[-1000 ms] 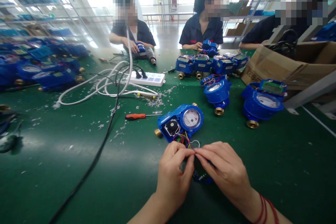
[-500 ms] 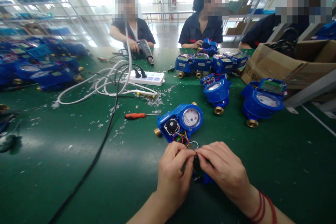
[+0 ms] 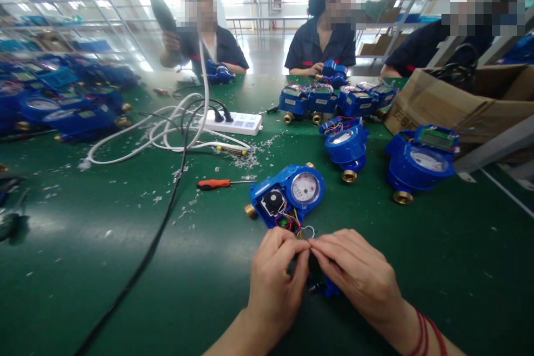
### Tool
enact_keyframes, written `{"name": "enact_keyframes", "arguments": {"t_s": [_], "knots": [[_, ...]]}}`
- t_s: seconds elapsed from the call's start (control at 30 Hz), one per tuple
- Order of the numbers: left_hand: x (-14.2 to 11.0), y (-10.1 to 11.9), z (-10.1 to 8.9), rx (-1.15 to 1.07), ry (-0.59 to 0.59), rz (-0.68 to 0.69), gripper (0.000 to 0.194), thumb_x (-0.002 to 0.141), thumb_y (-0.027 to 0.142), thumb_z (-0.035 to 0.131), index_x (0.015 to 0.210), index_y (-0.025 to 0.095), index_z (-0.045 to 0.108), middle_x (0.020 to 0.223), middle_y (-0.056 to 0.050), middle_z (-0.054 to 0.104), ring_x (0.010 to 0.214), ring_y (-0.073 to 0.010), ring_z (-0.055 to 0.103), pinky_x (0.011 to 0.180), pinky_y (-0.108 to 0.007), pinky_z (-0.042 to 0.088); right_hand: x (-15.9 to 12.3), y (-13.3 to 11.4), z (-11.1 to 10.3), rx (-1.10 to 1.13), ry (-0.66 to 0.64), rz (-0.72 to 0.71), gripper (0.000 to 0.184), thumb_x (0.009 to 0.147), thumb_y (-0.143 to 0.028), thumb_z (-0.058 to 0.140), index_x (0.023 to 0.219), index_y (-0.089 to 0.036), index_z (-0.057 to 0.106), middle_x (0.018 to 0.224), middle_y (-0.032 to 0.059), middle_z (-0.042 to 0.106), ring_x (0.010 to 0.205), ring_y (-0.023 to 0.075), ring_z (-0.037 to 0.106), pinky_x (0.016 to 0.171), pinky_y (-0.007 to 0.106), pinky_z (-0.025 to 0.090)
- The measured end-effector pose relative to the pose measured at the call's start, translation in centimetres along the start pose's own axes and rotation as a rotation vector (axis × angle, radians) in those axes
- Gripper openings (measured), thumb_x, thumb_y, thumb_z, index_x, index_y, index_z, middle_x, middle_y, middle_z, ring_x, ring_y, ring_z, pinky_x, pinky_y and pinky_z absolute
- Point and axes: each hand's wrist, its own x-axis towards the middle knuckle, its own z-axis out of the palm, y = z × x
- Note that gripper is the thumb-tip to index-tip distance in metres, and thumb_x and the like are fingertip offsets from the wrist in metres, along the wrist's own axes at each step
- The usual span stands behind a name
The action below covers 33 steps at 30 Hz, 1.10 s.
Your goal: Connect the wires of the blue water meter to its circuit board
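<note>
A: What is held right now?

B: A bunch of thin coloured wires (image 3: 298, 229) is pinched between the fingertips of the left hand (image 3: 275, 283) and the right hand (image 3: 359, 278). The wires come out of the open blue meter (image 3: 287, 196), which lies flat on the green table (image 3: 104, 267) just behind the hands.

A: What is under the hands?

B: A small blue part (image 3: 327, 287) is seen there, just in front of the meter. Most of it is hidden by the fingers, so what it is cannot be told.

A: And around the meter?

B: An orange screwdriver (image 3: 219, 183) is laid to its left. Two more blue meters (image 3: 346, 147) are set to its right, beside a cardboard box (image 3: 459, 103) cut off at the edge. Behind it, a white power strip (image 3: 233, 122) is seen. Far behind, three seated people are seen, blurred.
</note>
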Motion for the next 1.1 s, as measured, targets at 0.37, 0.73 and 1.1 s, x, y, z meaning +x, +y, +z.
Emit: {"name": "enact_keyframes", "arguments": {"t_s": [0.37,0.73,1.1], "knots": [[-0.20,-0.19,0.07,-0.014,0.009,0.034,0.014,0.080,0.008,0.049,0.084,0.016,0.060,0.077,-0.004,0.053,0.073,-0.0142,0.050,0.064,-0.027,0.042,0.02,0.48,0.86,0.060,0.008,0.028,0.015,0.081,-0.008,0.053,0.091,-0.016,0.060,0.081,0.0032,0.065,0.074,0.0145,0.058,0.071,0.029,0.048],[-0.16,-0.85,0.01,0.002,0.009,0.043,0.015,0.079,0.007,0.051,0.087,0.018,0.058,0.080,-0.003,0.052,0.075,-0.0137,0.050,0.065,-0.026,0.042,0.52,0.68,0.11,0.217,-0.045,0.128,0.015,0.080,-0.012,0.058,0.092,-0.018,0.064,0.083,0.0008,0.067,0.075,0.0123,0.060,0.069,0.024,0.050],[-0.59,-0.60,0.27,0.011,0.015,0.083,0.016,0.079,0.005,0.050,0.086,0.016,0.059,0.078,-0.004,0.052,0.074,-0.0138,0.049,0.063,-0.026,0.040,0.04,0.52,0.26,0.099,-0.009,0.030,0.012,0.079,-0.008,0.056,0.086,-0.015,0.061,0.078,0.0023,0.065,0.071,0.0139,0.057,0.067,0.028,0.046]]}}
